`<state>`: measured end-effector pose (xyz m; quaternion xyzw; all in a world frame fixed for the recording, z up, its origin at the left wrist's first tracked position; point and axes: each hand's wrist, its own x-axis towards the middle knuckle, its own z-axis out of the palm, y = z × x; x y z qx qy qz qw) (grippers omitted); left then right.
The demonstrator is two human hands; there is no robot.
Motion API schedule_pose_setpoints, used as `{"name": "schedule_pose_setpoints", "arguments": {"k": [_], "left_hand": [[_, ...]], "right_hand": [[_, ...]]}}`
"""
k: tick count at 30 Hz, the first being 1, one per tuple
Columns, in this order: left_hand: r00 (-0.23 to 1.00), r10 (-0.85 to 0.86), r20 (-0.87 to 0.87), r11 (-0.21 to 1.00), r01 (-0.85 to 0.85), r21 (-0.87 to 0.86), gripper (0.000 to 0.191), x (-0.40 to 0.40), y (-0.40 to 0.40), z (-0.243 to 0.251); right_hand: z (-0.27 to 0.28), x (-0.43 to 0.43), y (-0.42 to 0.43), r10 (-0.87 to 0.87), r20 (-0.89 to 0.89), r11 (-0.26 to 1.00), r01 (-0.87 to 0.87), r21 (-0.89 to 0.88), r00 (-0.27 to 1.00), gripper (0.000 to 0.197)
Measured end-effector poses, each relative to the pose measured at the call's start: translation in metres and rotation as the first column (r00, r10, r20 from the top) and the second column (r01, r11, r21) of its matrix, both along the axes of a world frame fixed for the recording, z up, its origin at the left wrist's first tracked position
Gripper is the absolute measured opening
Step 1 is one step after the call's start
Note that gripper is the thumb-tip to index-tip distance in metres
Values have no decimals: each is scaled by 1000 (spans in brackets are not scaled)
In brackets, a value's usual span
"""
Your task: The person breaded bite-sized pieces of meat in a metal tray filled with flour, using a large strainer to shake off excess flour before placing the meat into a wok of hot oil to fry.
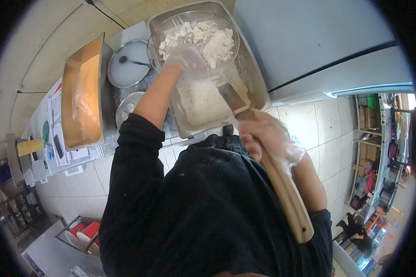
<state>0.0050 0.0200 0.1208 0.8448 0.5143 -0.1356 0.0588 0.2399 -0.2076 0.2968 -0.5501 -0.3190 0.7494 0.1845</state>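
Note:
My right hand, in a clear plastic glove, grips the wooden handle of a wire strainer. The strainer's round basket rests over the far part of a deep metal pan, and several flour-coated pieces of food lie in it. My left hand, also gloved and blurred, is at the near left side of the basket, touching or just above the coated pieces. Its fingers are too blurred to show whether they hold anything. Loose pale flour covers the bottom of the pan.
Left of the pan stand a round bowl of whitish liquid with a ladle, a clear lidded container and a deep metal tub of orange contents. A grey cabinet borders the right. Far right, a person is near shelves.

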Motion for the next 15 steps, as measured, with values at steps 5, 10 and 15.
{"name": "schedule_pose_setpoints", "arguments": {"k": [5, 10, 15], "left_hand": [[983, 144, 112, 938, -172, 300, 51, 25, 11, -3], [980, 198, 23, 895, -191, 402, 51, -9, 63, -56], [649, 150, 746, 969, -245, 18, 85, -10, 56, -16]], "right_hand": [[-6, -1, -6, -107, -21, 991, 105, -76, 994, 22], [-15, 7, 3, 10, 2, 999, -10, -31, 1000, 22], [-34, -8, 23, -22, -3, 997, 22, 71, 1000, 33]]}}
